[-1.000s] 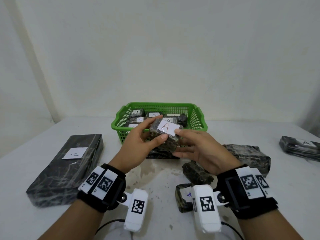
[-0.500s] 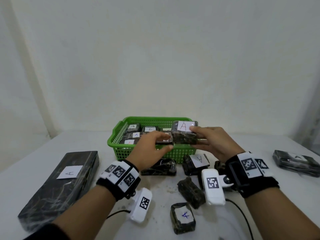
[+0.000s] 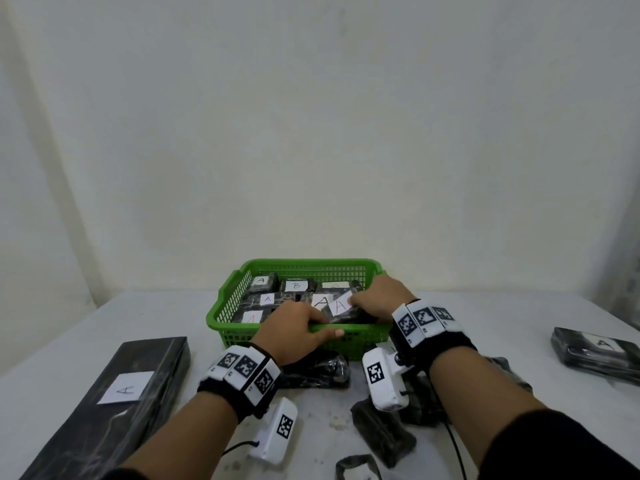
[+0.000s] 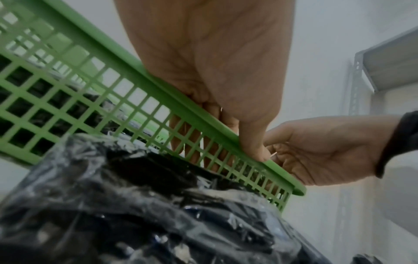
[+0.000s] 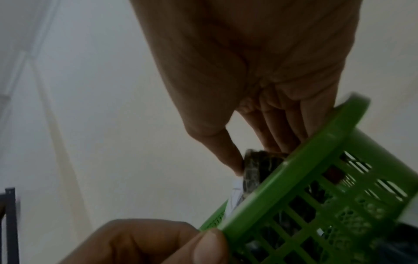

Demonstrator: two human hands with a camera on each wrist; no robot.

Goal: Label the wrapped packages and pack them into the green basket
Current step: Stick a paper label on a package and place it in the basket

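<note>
The green basket (image 3: 221, 308) stands mid-table and holds several dark wrapped packages with white labels, one marked B (image 3: 296, 285). My right hand (image 3: 358, 303) pinches a small wrapped package (image 3: 341, 308) labelled A, low inside the basket's front right part. In the right wrist view thumb and fingers clamp this package (image 5: 254, 166) just above the basket's rim (image 5: 294, 180). My left hand (image 3: 323, 328) grips the basket's front rim. Its thumb (image 4: 253, 142) lies along the rim outside, and its other fingers show through the mesh inside.
A long wrapped package (image 3: 86, 427) labelled A lies at the left. A flat labelled one (image 3: 595, 351) lies at the far right. Several small packages (image 3: 382, 436) sit on the table between my forearms, one (image 3: 318, 370) against the basket's front wall. The wall is close behind.
Both hands carried the A package forward from above the table and lowered it into the basket. The left hand let go of it and took the front rim.
</note>
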